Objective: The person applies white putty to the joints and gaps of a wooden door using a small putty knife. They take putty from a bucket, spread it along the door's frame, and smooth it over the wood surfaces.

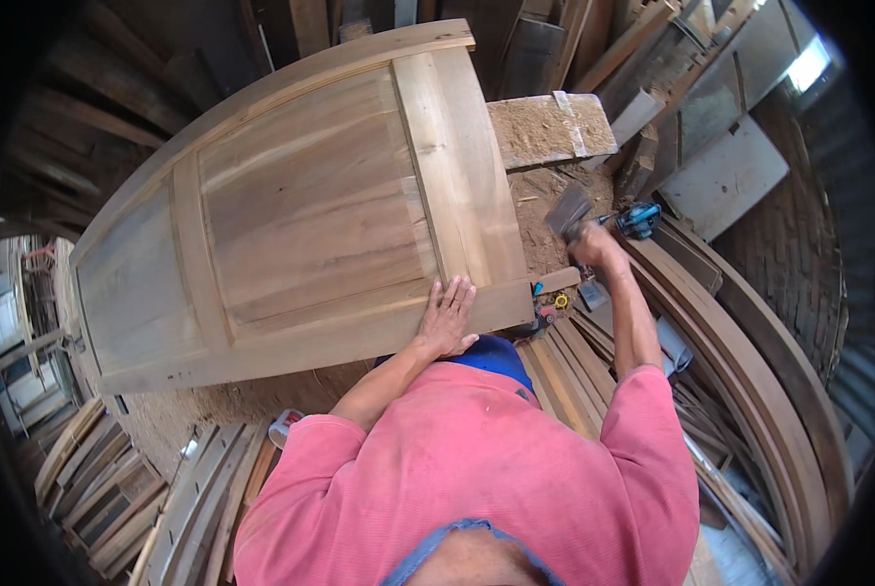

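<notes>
A large panelled wooden door point(310, 215) lies before me, its frame pale and its inset panels darker. My left hand point(448, 317) rests flat on the near right corner of its frame, fingers stretched out and holding nothing. Off the door's right end, my right hand point(598, 249) is closed round a flat, wide-headed grey-brown tool point(569, 208). Motion blurs that tool, so I cannot tell whether it is a brush or a scraper. Just right of this hand is a blue-and-black power tool point(639, 221).
Sawdust covers a block point(535, 132) beyond the door's right end. Small tools with a yellow part point(560, 301) sit by the near right corner. Long curved boards point(740, 361) are stacked to my right. More timber strips point(203, 498) lie at lower left, beside a white cup point(283, 428).
</notes>
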The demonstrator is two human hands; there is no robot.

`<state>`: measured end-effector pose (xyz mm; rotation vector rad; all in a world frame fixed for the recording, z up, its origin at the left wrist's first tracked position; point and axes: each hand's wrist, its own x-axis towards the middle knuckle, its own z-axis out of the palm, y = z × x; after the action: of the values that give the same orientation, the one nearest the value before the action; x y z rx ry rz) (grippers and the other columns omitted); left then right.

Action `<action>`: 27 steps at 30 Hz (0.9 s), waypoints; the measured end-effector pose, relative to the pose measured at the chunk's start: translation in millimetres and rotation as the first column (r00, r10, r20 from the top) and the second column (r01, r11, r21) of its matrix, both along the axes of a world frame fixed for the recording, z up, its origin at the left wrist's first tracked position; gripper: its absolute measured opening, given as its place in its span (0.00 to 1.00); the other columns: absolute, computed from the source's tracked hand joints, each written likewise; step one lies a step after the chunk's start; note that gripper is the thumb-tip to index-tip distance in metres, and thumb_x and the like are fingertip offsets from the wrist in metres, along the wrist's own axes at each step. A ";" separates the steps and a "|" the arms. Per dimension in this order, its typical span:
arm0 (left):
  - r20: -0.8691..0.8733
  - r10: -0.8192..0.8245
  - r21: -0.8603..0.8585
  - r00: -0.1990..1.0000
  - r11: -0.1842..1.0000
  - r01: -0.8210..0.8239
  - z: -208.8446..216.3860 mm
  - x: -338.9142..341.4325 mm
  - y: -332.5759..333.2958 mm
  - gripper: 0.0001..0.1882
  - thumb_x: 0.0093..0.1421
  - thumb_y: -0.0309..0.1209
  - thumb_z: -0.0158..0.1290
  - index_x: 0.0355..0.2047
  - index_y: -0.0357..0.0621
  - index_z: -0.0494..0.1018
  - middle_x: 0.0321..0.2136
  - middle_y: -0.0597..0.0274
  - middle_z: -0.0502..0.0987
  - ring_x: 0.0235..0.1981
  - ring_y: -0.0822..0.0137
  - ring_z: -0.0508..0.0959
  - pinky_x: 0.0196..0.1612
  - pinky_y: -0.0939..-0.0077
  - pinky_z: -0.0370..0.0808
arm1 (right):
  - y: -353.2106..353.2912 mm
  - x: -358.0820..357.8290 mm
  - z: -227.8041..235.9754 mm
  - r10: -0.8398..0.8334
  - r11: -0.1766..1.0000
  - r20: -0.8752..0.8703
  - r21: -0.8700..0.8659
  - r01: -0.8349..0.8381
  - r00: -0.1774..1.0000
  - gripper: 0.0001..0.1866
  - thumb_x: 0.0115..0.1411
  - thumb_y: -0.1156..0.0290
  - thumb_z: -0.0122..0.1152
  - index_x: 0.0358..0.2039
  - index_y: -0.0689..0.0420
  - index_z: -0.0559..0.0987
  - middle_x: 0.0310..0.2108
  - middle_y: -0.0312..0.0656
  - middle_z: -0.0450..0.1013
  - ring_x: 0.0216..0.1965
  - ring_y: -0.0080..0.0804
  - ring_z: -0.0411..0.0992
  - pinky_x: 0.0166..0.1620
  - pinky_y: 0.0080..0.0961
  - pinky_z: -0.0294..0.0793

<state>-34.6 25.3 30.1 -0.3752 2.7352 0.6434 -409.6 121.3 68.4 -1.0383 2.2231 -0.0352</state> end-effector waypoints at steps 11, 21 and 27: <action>0.122 0.143 0.168 0.982 0.972 -0.162 33.9 -10.1 -7.5 0.55 0.50 0.51 0.61 0.69 0.39 0.44 0.71 0.43 0.40 0.72 0.46 0.34 0.69 0.41 0.31 | -52.4 -7.6 -6.3 0.185 0.983 0.101 -0.009 -0.185 0.978 0.21 0.54 0.67 0.60 0.49 0.58 0.77 0.51 0.54 0.73 0.53 0.51 0.70 0.54 0.42 0.71; -0.119 0.338 0.080 0.933 0.940 -0.330 -24.0 30.6 29.5 0.42 0.46 0.44 0.60 0.63 0.48 0.63 0.70 0.42 0.41 0.72 0.42 0.35 0.69 0.40 0.29 | -43.2 21.8 -12.6 0.472 0.725 0.303 0.402 -0.560 0.828 0.15 0.47 0.59 0.65 0.31 0.56 0.85 0.31 0.45 0.81 0.31 0.36 0.80 0.36 0.36 0.77; -0.132 0.437 0.114 0.890 0.898 -0.424 -41.1 25.5 34.0 0.39 0.47 0.40 0.59 0.61 0.44 0.63 0.70 0.37 0.38 0.71 0.41 0.36 0.69 0.41 0.33 | -36.4 3.3 -52.3 0.512 0.643 0.330 0.465 -0.608 0.793 0.13 0.48 0.59 0.66 0.27 0.55 0.85 0.26 0.43 0.80 0.25 0.33 0.78 0.31 0.34 0.76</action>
<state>-9.1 59.4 -11.0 -0.9705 2.7732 0.9274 -406.3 85.0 16.1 -1.2763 1.5073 0.7348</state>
